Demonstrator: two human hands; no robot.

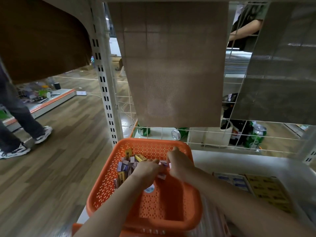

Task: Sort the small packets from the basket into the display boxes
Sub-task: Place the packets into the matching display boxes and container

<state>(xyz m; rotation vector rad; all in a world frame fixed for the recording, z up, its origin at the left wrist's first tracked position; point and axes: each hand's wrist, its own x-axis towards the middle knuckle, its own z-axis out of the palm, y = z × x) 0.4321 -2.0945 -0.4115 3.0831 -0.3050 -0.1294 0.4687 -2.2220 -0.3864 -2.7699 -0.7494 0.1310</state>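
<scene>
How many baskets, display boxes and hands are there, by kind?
Orange perforated plastic basket: 1
Cardboard display boxes: 2, blue-and-white box, yellow box
Bare hands: 2, left hand gripping pink packets, right hand
Total: 5

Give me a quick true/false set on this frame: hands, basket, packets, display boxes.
1. Both the left hand and the right hand are inside the orange basket. True.
2. The loose packets are piled at the basket's near end. False: they lie at its far left. The near end shows only perforated floor and a sticker.
3. The display boxes sit left of the basket. False: they are on its right.
4. Green cans sit beyond the basket's far rim. True.
5. Both hands are empty. False: each has a grip on the pink packets held between them.
</scene>
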